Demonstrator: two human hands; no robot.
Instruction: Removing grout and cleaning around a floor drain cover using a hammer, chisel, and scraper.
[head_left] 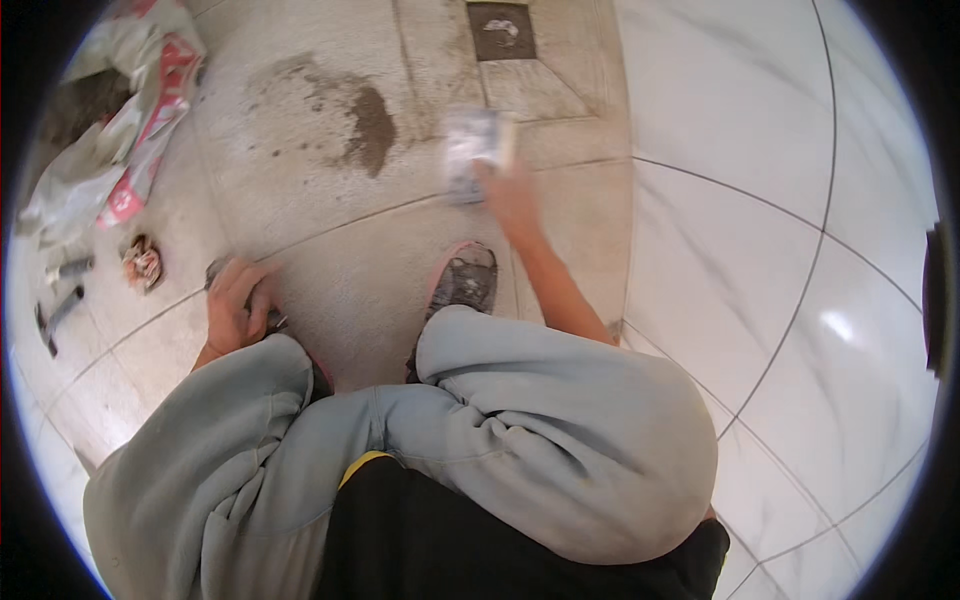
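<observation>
My right hand [512, 205] is out over the floor, its fingers closed on a flat, rectangular white-and-grey pad [475, 155]. Motion blurs the pad, so its exact kind cannot be made out. My left hand [242, 295] hangs at my left shoe [213, 272], which it partly hides. Its fingers are bent and loosely apart, and I see nothing held in them. Beige floor tiles [340, 280] with joint lines lie under both hands. A dark wet patch [371, 130] marks the tiles to the left of the pad.
A square floor drain [502, 30] sits beyond the pad. Shiny white marbled wall tiles [740, 260] bound the right side. On the left lie an open white-and-red sack [150, 140], a crumpled rag [142, 263], a hammer [58, 318] and a small cylindrical object [70, 269]. My right shoe [468, 278] stands centrally.
</observation>
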